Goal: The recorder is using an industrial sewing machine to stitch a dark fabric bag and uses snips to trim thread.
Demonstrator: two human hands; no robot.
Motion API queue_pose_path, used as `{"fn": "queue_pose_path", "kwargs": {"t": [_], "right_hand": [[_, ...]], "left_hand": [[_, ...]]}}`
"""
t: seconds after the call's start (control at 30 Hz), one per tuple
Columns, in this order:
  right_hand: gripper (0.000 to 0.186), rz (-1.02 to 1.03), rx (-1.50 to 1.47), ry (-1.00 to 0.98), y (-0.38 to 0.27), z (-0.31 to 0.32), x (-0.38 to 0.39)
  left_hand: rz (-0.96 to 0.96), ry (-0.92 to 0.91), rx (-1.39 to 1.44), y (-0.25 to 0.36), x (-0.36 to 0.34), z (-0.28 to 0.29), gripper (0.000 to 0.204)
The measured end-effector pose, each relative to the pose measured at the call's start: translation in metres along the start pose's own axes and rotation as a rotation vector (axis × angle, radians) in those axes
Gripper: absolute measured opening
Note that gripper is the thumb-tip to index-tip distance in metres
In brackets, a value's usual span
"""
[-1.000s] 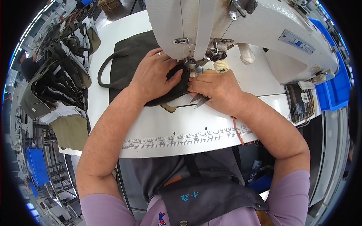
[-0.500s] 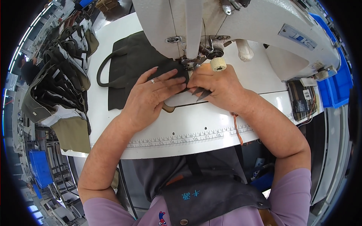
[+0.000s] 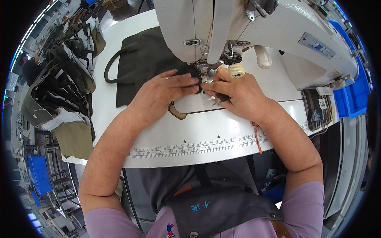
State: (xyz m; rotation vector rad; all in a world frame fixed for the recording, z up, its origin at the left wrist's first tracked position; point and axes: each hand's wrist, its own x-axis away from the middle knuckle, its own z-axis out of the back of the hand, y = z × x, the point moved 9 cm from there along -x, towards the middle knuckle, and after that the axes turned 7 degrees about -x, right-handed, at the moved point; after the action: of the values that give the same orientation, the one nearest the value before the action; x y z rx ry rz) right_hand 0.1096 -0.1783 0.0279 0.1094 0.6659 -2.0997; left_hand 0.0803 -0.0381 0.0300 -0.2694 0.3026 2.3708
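Note:
A dark green fabric panel with a loop handle [image 3: 152, 53] lies on the sewing machine's white bed, its right edge at the presser foot [image 3: 205, 75]. My left hand [image 3: 160, 93] rests flat on the near part of the fabric, fingers stretched toward the needle area. Just right of the foot is my right hand [image 3: 244, 91], with thumb and forefinger close to the fabric's edge. Thread snips [image 3: 218, 99] are tucked in that hand, their pointed blades sticking out below the fingers. Whether the right fingertips also pinch the fabric cannot be made out.
The sewing machine [image 3: 262, 20] overhangs the work. A ruler strip [image 3: 190, 150] runs along the table's front edge. Dark and olive bag pieces [image 3: 59, 87] are heaped at the left. Blue bins [image 3: 351, 95] stand at the far right, beside a dark bundle [image 3: 314, 109].
The fabric has slid slightly away from me under my left hand. My right hand has shifted a little right and nearer, showing more of the presser foot. The view has moved slightly.

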Motion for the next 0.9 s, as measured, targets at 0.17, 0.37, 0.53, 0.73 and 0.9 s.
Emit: {"fn": "queue_pose_path", "kwargs": {"t": [0.17, 0.37, 0.53, 0.73, 0.9], "right_hand": [[0.049, -0.069, 0.163, -0.043, 0.001, -0.004, -0.004], [0.059, -0.099, 0.207, -0.098, 0.003, -0.006, -0.002], [0.057, -0.075, 0.208, -0.069, 0.004, -0.007, -0.001], [0.057, -0.071, 0.218, -0.05, 0.002, -0.005, -0.001], [0.061, -0.087, 0.209, -0.11, 0.001, -0.006, -0.002]], "left_hand": [[0.051, 0.037, 0.011, -0.018, -0.011, 0.001, 0.056], [0.094, 0.056, -0.011, -0.023, -0.015, -0.001, 0.059], [0.126, 0.078, -0.008, -0.023, -0.013, 0.001, 0.061], [0.153, 0.019, -0.061, -0.023, -0.01, -0.006, 0.051], [0.172, 0.051, -0.147, 0.0, -0.005, -0.006, 0.056]]}}
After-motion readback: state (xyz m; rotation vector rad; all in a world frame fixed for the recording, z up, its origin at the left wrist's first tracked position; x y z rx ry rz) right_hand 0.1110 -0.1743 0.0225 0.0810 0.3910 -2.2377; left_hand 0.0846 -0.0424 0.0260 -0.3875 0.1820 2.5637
